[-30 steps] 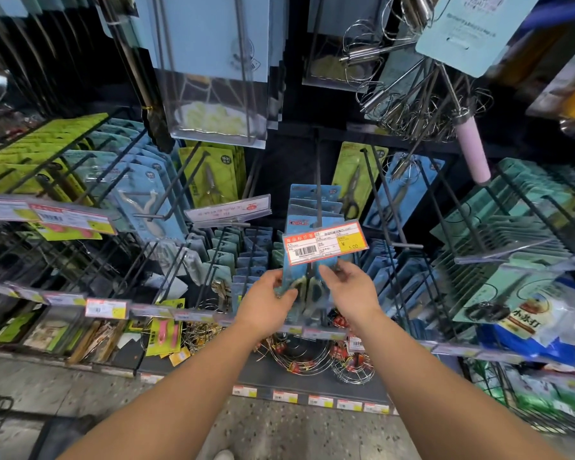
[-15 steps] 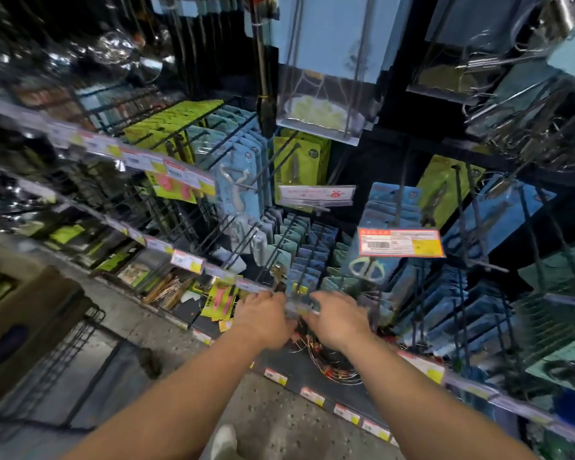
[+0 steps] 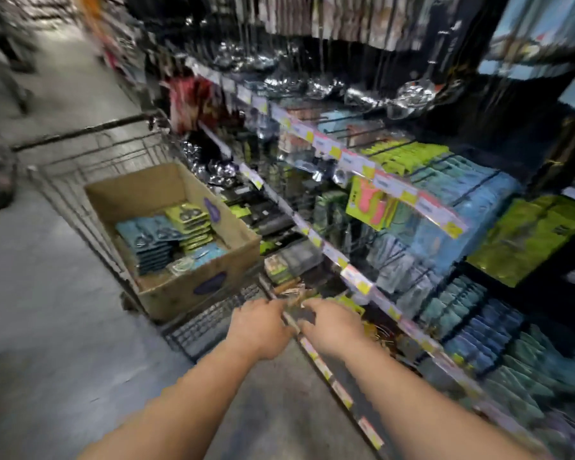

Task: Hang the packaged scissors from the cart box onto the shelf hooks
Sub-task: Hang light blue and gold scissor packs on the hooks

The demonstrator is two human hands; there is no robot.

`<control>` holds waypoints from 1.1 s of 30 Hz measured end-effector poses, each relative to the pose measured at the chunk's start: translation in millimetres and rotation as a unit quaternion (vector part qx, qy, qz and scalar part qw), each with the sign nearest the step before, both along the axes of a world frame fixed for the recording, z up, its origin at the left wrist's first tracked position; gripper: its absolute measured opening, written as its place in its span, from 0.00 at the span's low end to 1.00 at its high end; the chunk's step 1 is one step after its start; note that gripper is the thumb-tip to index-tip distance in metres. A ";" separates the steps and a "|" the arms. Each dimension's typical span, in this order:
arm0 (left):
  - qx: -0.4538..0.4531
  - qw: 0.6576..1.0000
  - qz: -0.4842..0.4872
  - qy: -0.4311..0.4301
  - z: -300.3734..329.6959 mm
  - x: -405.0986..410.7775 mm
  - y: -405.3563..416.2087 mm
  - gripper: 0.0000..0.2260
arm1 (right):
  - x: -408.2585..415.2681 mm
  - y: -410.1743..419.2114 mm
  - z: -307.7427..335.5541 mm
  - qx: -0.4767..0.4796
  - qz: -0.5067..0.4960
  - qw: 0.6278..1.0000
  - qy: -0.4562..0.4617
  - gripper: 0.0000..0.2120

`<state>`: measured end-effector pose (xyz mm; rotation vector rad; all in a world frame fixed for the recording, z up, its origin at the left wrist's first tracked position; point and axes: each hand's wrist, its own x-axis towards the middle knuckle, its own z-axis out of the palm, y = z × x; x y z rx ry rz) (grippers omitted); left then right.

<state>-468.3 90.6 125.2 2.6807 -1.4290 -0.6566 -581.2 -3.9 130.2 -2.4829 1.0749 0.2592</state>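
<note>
Cart box (image 3: 213, 283) of packaged scissors (image 3: 161, 239) up and left of both hands, packs' long axes slanting toward upper right. Left hand (image 3: 258, 330) nearer than right hand (image 3: 334, 330). Both seemingly empty, grip too blurred to tell.

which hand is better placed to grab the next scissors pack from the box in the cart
Probably the left. The left hand lies on the side of the cardboard box, where the scissors packs lie, while the right hand is nearer the shelf rail. Neither seems to hold anything, though blur hides detail.
</note>
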 end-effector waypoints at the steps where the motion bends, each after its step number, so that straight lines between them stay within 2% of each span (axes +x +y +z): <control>1: 0.002 1.000 0.013 -0.004 1.1 22.2 13.7 0.24 | 25.7 11.3 -0.5 -0.001 0.012 1.000 -0.004 0.20; 8: 0.009 0.996 0.087 -0.014 10.4 158.5 95.6 0.24 | 178.9 77.6 5.4 -0.008 0.080 0.997 0.004 0.23; 16: -0.015 0.988 0.151 -0.004 7.4 236.8 143.4 0.25 | 267.2 114.1 4.7 -0.007 0.115 0.993 0.018 0.23; 24: -0.025 0.981 0.190 0.023 -1.8 283.7 143.1 0.25 | 321.7 103.7 -8.5 0.010 0.124 0.992 0.026 0.24; 33: 0.006 0.984 0.180 0.010 -17.7 348.2 89.6 0.26 | 386.2 47.0 -28.1 0.042 0.130 0.989 0.059 0.23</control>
